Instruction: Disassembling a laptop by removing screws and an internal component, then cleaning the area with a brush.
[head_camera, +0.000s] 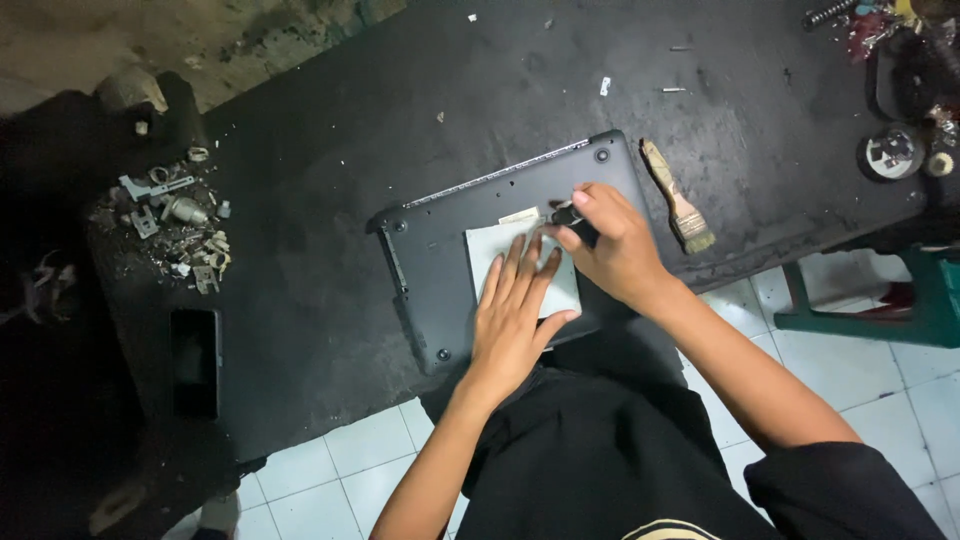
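Laptop (440, 260) flipped base-up at the near edge of the dark surface (330, 130), both hands on it.

Left hand (515, 315) lies flat, fingers spread, holding nothing, pressing on the pale sheet (488, 250) in the middle of the laptop base. Right hand (615, 245) is curled shut around a small dark tool (562, 213), tip at the sheet's far edge. Paintbrush (678, 197) lies just right of the laptop. Pile of metal scraps (180, 225) well left of it, black phone (194, 362) left and nearer.
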